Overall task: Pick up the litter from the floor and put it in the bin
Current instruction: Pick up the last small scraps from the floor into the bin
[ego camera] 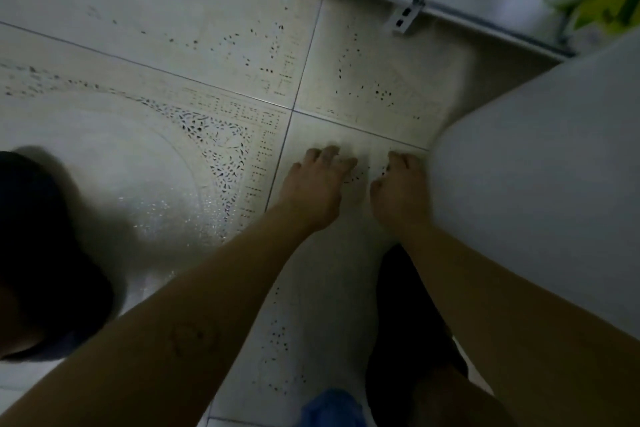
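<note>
Pale glossy tiled floor (pixel 173 156) with a dark speckled pattern. Main risk: small litter gets lost against that pattern, and the dim, blurred view makes a missed pick likely. Large smooth white-grey surface (pixel 536 166) crowds the right side. The right hand (pixel 398 191) works just beside it and could bump it or push scraps under it. Big dark rounded shape (pixel 41 253) at left, can't tell if it's the bin. No open container or contents visible. Left hand (pixel 317 184) is low over the floor, fingers spread, holding nothing. Right hand's fingers curl down at the tile, can't tell if pinching anything. Litter not identifiable, only dark specks (pixel 360 177) on the floor between the hands.
</note>
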